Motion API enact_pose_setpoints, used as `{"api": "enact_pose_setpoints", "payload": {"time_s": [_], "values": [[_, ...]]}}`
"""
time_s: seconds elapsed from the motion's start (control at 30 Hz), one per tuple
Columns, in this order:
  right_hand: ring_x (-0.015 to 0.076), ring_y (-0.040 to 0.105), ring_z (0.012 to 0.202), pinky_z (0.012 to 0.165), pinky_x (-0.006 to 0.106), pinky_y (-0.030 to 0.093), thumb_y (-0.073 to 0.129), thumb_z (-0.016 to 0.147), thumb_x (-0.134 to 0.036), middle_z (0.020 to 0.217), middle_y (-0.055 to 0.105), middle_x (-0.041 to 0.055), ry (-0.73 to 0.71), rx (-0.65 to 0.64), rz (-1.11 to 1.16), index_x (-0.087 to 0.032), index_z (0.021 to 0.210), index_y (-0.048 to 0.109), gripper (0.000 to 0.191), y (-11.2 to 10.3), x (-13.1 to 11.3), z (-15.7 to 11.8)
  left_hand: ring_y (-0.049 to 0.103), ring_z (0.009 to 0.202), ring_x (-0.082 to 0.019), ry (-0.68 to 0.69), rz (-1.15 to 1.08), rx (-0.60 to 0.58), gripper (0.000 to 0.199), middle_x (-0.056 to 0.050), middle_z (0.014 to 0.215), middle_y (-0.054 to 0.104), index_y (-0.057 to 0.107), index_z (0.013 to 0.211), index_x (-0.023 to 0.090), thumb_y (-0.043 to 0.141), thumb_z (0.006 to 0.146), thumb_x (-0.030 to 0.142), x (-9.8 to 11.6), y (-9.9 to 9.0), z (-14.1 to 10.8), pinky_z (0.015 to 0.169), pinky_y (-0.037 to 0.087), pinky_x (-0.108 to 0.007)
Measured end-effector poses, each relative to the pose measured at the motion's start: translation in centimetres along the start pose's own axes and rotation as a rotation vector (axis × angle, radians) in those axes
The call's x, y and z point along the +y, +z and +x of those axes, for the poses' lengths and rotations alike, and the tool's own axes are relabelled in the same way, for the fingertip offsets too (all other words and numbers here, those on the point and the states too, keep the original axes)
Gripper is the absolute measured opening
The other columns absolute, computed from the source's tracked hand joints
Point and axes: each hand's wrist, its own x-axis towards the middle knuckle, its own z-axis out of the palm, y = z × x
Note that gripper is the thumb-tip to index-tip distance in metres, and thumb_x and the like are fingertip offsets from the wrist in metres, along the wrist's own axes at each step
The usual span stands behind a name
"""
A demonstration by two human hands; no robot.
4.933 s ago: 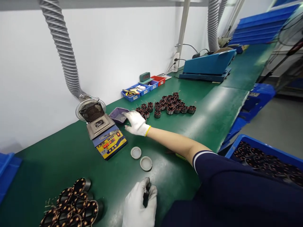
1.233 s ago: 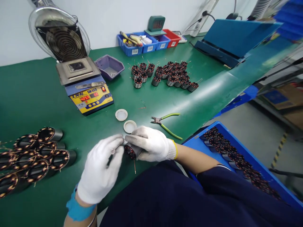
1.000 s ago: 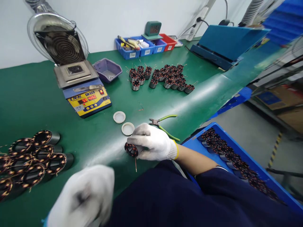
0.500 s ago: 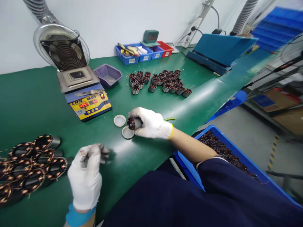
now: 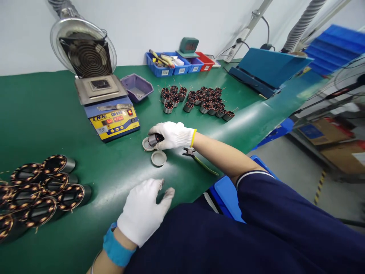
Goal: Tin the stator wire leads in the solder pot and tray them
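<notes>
My right hand point(image 5: 177, 135), in a white glove, grips a motor stator point(image 5: 153, 140) with copper windings. The stator is tilted, its lower end at a small round dish point(image 5: 146, 145); I cannot tell whether it touches the inside. A second shallow dish point(image 5: 159, 158) lies just nearer to me. Over the table's front edge, my gloved left hand point(image 5: 144, 211) is open, thumb and fingers apart and nothing between them. Green-handled cutting pliers point(image 5: 203, 164) lie beneath and beside my right forearm.
Several large stators point(image 5: 44, 190) stand at the left. A solder pot point(image 5: 114, 120) with lit displays stands behind, a purple bin point(image 5: 137, 87) beside it. Several small stators point(image 5: 205, 99) are grouped mid-table. Blue bins point(image 5: 160, 69) line the wall. A blue crate point(image 5: 228, 198) sits below the table edge.
My right hand has carried the stator from the near dish to the far one, tipping its wound end down. My left hand has moved right and its fingers have opened. The pliers have come into fuller view.
</notes>
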Motion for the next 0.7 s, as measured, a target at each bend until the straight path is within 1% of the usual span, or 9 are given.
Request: {"api": "enact_pose_setpoints", "payload": {"time_s": [0.07, 0.13, 0.2, 0.27, 0.37, 0.5, 0.57, 0.6, 0.7], "values": [[0.0242, 0.062, 0.103, 0.071, 0.028, 0.045, 0.064, 0.078, -0.04, 0.123, 0.063, 0.0077, -0.007, 0.042, -0.006, -0.022, 0.128, 0.058, 0.053, 0.0, -0.2, -0.2, 0.069, 0.079, -0.025, 0.026, 0.012, 0.026, 0.03, -0.007, 0.087, 0.072, 0.064, 0.097, 0.018, 0.05, 0.092, 0.044, -0.1, -0.1, -0.1, 0.072, 0.051, -0.038], [0.0244, 0.061, 0.102, 0.072, 0.029, 0.045, 0.063, 0.079, -0.039, 0.124, 0.061, 0.0067, 0.004, 0.129, -0.036, -0.024, 0.13, 0.056, 0.053, 0.0, -0.4, -0.5, 0.069, 0.079, -0.026, 0.057, 0.012, 0.067, 0.03, -0.008, 0.086, 0.072, 0.063, 0.097, 0.017, 0.05, 0.093, 0.044, -0.2, -0.2, -0.1, 0.071, 0.051, -0.039], [0.0258, 0.059, 0.103, 0.074, 0.032, 0.045, 0.061, 0.081, -0.037, 0.126, 0.059, 0.0076, 0.015, 0.23, -0.124, -0.024, 0.131, 0.054, 0.052, 0.1, -0.6, -0.5, 0.069, 0.079, -0.026, 0.082, 0.011, 0.106, 0.03, -0.009, 0.088, 0.072, 0.064, 0.099, 0.016, 0.051, 0.093, 0.043, -0.3, -0.2, -0.1, 0.071, 0.052, -0.039], [0.0277, 0.056, 0.105, 0.077, 0.035, 0.045, 0.058, 0.083, -0.032, 0.127, 0.056, 0.01, 0.003, 0.281, -0.244, -0.023, 0.13, 0.053, 0.048, 0.4, -0.9, -0.4, 0.069, 0.079, -0.026, 0.102, 0.017, 0.126, 0.03, -0.009, 0.089, 0.072, 0.064, 0.1, 0.016, 0.051, 0.093, 0.042, -0.3, -0.3, -0.1, 0.07, 0.052, -0.039], [0.0278, 0.053, 0.104, 0.077, 0.038, 0.045, 0.055, 0.086, -0.027, 0.125, 0.055, 0.0119, -0.034, 0.26, -0.361, -0.021, 0.125, 0.056, 0.04, 1.1, -1.2, 0.1, 0.069, 0.078, -0.026, 0.124, 0.025, 0.125, 0.029, -0.009, 0.088, 0.071, 0.063, 0.102, 0.016, 0.052, 0.093, 0.041, -0.2, -0.2, -0.2, 0.067, 0.051, -0.038], [0.0251, 0.053, 0.1, 0.074, 0.036, 0.046, 0.049, 0.09, -0.026, 0.124, 0.054, 0.01, -0.035, 0.237, -0.416, -0.021, 0.126, 0.056, 0.037, 1.5, -1.4, 0.0, 0.069, 0.076, -0.025, 0.132, 0.036, 0.121, 0.029, -0.008, 0.086, 0.071, 0.063, 0.102, 0.016, 0.051, 0.093, 0.041, 0.0, -0.1, -0.4, 0.066, 0.051, -0.037], [0.0256, 0.053, 0.1, 0.074, 0.037, 0.048, 0.048, 0.09, -0.027, 0.124, 0.054, 0.0081, -0.048, 0.265, -0.45, -0.022, 0.125, 0.055, 0.036, 0.7, -1.5, 0.1, 0.069, 0.077, -0.024, 0.124, 0.034, 0.136, 0.03, -0.008, 0.088, 0.072, 0.063, 0.104, 0.016, 0.05, 0.094, 0.041, 0.0, 0.0, -0.4, 0.068, 0.051, -0.036], [0.0265, 0.053, 0.101, 0.076, 0.038, 0.049, 0.049, 0.089, -0.029, 0.124, 0.053, 0.0076, -0.058, 0.297, -0.464, -0.022, 0.125, 0.055, 0.037, -0.1, -1.5, 0.3, 0.069, 0.078, -0.024, 0.118, 0.032, 0.148, 0.031, -0.008, 0.089, 0.072, 0.063, 0.106, 0.016, 0.049, 0.095, 0.041, 0.0, 0.0, -0.4, 0.069, 0.051, -0.036], [0.0298, 0.052, 0.11, 0.084, 0.043, 0.05, 0.056, 0.087, -0.033, 0.128, 0.049, 0.0087, -0.081, 0.445, -0.473, -0.021, 0.131, 0.049, 0.046, -3.9, -1.9, 2.9, 0.068, 0.079, -0.024, 0.093, 0.029, 0.177, 0.033, -0.008, 0.087, 0.071, 0.062, 0.11, 0.014, 0.048, 0.095, 0.041, -0.2, 0.3, -0.2, 0.071, 0.051, -0.037]]}}
